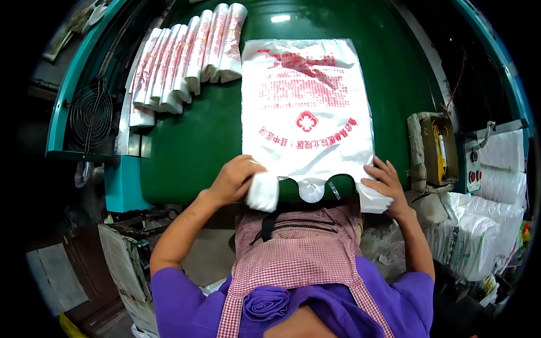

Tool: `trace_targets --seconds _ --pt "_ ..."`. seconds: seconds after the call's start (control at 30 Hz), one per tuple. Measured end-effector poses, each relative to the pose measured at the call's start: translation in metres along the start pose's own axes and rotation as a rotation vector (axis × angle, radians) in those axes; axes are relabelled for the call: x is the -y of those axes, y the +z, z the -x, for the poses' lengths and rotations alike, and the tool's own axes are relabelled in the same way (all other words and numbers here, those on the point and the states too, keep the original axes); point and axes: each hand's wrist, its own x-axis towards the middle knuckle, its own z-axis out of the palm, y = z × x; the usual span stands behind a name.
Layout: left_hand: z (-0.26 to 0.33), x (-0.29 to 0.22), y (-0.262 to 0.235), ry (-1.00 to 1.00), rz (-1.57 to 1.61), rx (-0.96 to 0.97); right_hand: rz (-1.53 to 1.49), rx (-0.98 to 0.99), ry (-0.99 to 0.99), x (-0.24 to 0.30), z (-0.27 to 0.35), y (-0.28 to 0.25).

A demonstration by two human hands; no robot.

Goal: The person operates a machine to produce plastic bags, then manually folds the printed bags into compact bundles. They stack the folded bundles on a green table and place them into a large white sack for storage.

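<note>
Head: left hand (236, 174) pinches white bag (307, 143) by near edge, right hand (390, 183) spread; green table (395, 93) open rightward.

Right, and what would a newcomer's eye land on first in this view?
First, the white plastic bag with red print, spread on the shiny dark green surface, with the left hand and right hand at its near corners. Next, the slanted row of long white plastic bundles with red print, at the upper left. Then the pink-checked apron, below the bag.
</note>
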Motion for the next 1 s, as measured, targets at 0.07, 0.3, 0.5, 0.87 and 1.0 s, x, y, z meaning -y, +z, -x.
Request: trace_targets --seconds 0.07,0.3,0.5,0.87,1.0 --pt "-0.046 -0.01 0.005 -0.283 0.167 -0.01 -0.273 0.044 0.01 -0.007 -0.022 -0.005" --pt "-0.105 -0.001 0.041 -0.038 -0.344 -0.107 -0.105 0.106 0.293 0.004 -0.152 0.047" --pt "-0.042 -0.041 0.052 0.165 -0.3 0.17 0.227 -0.069 0.028 0.015 -0.135 0.064" --pt "-0.149 0.014 0.016 -0.41 -0.234 0.069 0.05 -0.006 -0.042 0.015 -0.149 0.022" --pt "-0.113 -0.004 0.022 0.197 -0.367 -0.216 0.171 0.001 0.007 -0.008 -0.13 0.054"
